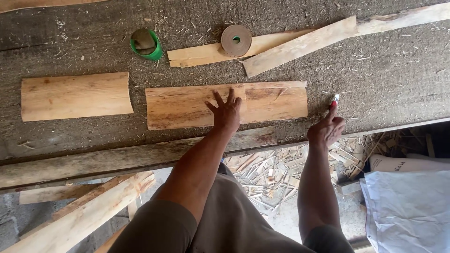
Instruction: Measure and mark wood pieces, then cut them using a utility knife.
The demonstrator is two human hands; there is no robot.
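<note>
Left hand (226, 112) flat on veneer sheet (187, 107); right hand (326, 129) grips cutter (335, 99).

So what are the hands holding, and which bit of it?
The right hand pinches a small red and white tool by its lower end; what kind cannot be told. The left hand holds nothing, just pressing flat on the wood sheet.

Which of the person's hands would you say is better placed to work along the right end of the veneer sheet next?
Probably the right hand: it holds a small red-tipped tool just beyond the veneer sheet, while the left hand lies flat on the sheet's middle, pinning it.
</note>
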